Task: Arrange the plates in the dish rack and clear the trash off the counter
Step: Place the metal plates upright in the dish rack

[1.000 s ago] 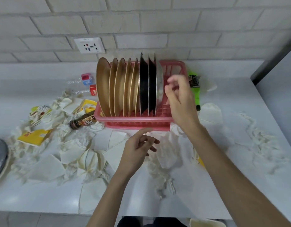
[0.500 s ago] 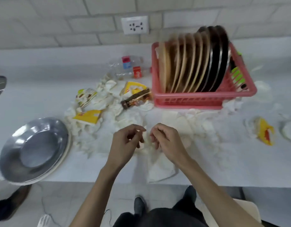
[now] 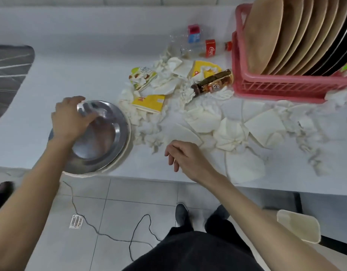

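A steel plate (image 3: 102, 145) lies on a cream plate (image 3: 122, 162) at the counter's front edge, partly overhanging it. My left hand (image 3: 71, 120) is curled over the steel plate's far left rim, fingers inside the dish. My right hand (image 3: 186, 157) hovers over the front edge with loosely bent fingers and holds nothing. The pink dish rack (image 3: 276, 87) stands at the back right with several tan plates (image 3: 266, 36) and dark plates upright in it. Crumpled tissues (image 3: 205, 118), a yellow packet (image 3: 149, 102) and a brown bottle (image 3: 213, 84) litter the counter between plate and rack.
A cola bottle (image 3: 209, 48) and a clear bottle with a pink cap (image 3: 193, 34) lie behind the litter. A dark ribbed surface (image 3: 8, 75) sits at the far left. Below the counter are a floor cable (image 3: 137, 231) and a cream stool top (image 3: 297, 227).
My view swung left and down, away from the rack. My left hand moved from the tissues at the middle onto the steel plate's rim. My right hand drew back toward the front edge.
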`<state>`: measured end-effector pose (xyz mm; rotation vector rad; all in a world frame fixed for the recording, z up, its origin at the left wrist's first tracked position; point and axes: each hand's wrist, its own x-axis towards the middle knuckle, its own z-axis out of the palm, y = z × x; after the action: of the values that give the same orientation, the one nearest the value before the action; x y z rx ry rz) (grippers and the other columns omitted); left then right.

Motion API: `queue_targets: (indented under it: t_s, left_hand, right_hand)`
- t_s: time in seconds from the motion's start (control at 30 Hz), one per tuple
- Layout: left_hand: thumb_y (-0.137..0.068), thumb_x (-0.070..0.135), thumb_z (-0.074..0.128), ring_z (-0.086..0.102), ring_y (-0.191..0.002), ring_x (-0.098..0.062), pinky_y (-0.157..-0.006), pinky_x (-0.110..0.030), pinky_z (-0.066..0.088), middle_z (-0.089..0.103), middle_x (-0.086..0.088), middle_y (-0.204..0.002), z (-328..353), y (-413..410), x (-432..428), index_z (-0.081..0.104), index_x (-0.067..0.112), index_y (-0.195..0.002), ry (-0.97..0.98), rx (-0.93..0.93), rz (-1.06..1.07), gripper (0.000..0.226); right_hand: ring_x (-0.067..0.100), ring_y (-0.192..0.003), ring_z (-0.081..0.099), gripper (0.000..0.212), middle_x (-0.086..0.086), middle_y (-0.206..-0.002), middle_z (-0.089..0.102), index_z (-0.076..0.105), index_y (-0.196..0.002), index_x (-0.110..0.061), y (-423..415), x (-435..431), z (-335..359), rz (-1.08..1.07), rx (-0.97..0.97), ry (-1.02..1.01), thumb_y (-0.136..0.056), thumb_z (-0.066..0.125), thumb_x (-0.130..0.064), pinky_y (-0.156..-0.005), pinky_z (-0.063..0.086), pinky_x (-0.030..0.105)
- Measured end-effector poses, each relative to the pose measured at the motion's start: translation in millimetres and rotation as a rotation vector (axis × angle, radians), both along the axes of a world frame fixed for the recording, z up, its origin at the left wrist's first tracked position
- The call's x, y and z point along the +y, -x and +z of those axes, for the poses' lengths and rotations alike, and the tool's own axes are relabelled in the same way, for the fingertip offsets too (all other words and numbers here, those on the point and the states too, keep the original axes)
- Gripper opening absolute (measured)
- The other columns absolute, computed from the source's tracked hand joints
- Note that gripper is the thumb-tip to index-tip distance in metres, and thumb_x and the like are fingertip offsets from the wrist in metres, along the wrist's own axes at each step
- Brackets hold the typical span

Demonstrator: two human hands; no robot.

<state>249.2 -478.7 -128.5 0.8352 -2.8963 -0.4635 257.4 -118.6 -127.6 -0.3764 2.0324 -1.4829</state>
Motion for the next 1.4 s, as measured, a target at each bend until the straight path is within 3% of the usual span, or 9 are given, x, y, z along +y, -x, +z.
queue_targets:
  t_s: [0.1, 0.23, 0.6, 0.73, 0.9, 1.03, 1.17, 1.3, 1.4]
  left_hand:
    - [-0.079, 0.06, 0.071, 0.051, -0.116, -0.042, -0.095, -0.058, 0.043, 0.057, -0.014, -0.124, -17.3, -22.4, -23.0, 0.055, 0.022, -0.121, -0.017, -0.068, 0.134, 0.059]
    - [-0.083, 0.046, 0.075, 0.049, -0.123, -0.04, -0.098, -0.054, 0.043, 0.053, -0.017, -0.13, -27.4, -31.8, -28.8, 0.048, 0.02, -0.135, -0.149, 0.008, 0.198, 0.064]
    - [-0.082, 0.026, 0.077, 0.062, -0.107, -0.033, -0.089, -0.033, 0.042, 0.069, -0.011, -0.116, -20.4, -43.0, -28.1, 0.065, 0.016, -0.12, -0.204, 0.223, 0.207, 0.042]
    - [-0.083, 0.024, 0.078, 0.063, -0.099, -0.025, -0.09, -0.024, 0.042, 0.068, -0.008, -0.12, 2.7, -40.2, -29.6, 0.064, 0.017, -0.121, -0.224, 0.341, 0.162, 0.041]
    - [-0.09, 0.026, 0.068, 0.056, -0.072, 0.001, -0.075, -0.026, 0.051, 0.063, 0.009, -0.084, 46.6, -34.6, -25.0, 0.055, 0.047, -0.092, -0.28, 0.468, 0.082, 0.025]
    - [-0.096, 0.017, 0.062, 0.06, -0.073, 0.006, -0.067, -0.006, 0.048, 0.065, 0.006, -0.089, 75.4, -29.3, -2.5, 0.058, 0.045, -0.104, -0.385, 0.503, -0.002, 0.029]
    - [-0.095, 0.011, 0.06, 0.063, -0.074, 0.005, -0.068, -0.01, 0.05, 0.069, 0.017, -0.088, 76.4, -19.2, 32.7, 0.064, 0.046, -0.103, -0.556, 0.528, -0.035, 0.037]
    - [-0.096, 0.011, 0.059, 0.067, -0.085, -0.012, -0.075, -0.025, 0.054, 0.072, 0.01, -0.096, 61.7, -2.5, 73.1, 0.067, 0.044, -0.105, -0.723, 0.552, -0.05, 0.036]
    - [-0.096, 0.009, 0.056, 0.064, -0.074, -0.011, -0.066, -0.022, 0.05, 0.071, 0.013, -0.085, 51.5, 13.6, 106.9, 0.066, 0.044, -0.105, -0.818, 0.543, -0.031, 0.038]
  right_hand:
    - [0.022, -0.056, 0.058, 0.026, 0.014, -0.076, 0.065, 0.063, -0.084, -0.007, -5.0, -9.9, 0.4, 0.001, -0.014, -0.012, -0.1, 0.047, -0.02, -0.053, 0.04, 0.016]
    - [0.022, -0.057, 0.058, 0.029, 0.016, -0.078, 0.065, 0.062, -0.087, -0.006, -9.8, -15.0, 0.3, -0.006, -0.035, -0.014, -0.102, 0.045, -0.024, -0.054, 0.041, 0.016]
    - [0.021, -0.058, 0.058, 0.037, 0.012, -0.075, 0.064, 0.063, -0.087, -0.01, -13.0, -24.4, -4.3, 0.014, -0.058, -0.015, -0.104, 0.04, -0.035, -0.057, 0.042, 0.023]
    - [0.021, -0.059, 0.059, 0.034, 0.01, -0.076, 0.064, 0.063, -0.087, -0.015, -8.9, -23.3, 0.2, 0.007, -0.029, -0.011, -0.104, 0.041, -0.033, -0.055, 0.042, 0.019]
    - [0.024, -0.06, 0.061, 0.034, 0.009, -0.074, 0.064, 0.063, -0.086, -0.017, 0.1, -22.4, 4.9, -0.019, -0.023, -0.017, -0.105, 0.04, -0.033, -0.056, 0.042, 0.023]
    - [0.024, -0.064, 0.065, 0.026, 0.006, -0.08, 0.067, 0.061, -0.101, -0.017, 6.1, -23.5, 6.4, -0.022, -0.051, -0.044, -0.104, 0.042, -0.034, -0.057, 0.047, 0.032]
    - [0.015, -0.074, 0.068, 0.025, 0.001, -0.095, 0.069, 0.057, -0.122, -0.026, 9.8, -23.9, 17.9, -0.064, -0.053, 0.02, -0.103, 0.044, -0.036, -0.057, 0.048, 0.024]
    - [0.023, -0.079, 0.068, 0.019, 0.007, -0.095, 0.068, 0.06, -0.116, -0.027, 9.3, -10.1, 32.0, -0.191, -0.1, 0.212, -0.103, 0.047, -0.034, -0.069, 0.056, 0.035]
    - [0.017, -0.093, 0.069, 0.026, -0.002, -0.102, 0.072, 0.057, -0.126, -0.025, 12.9, 11.4, 40.1, -0.318, -0.06, 0.336, -0.101, 0.053, -0.019, -0.075, 0.057, 0.034]
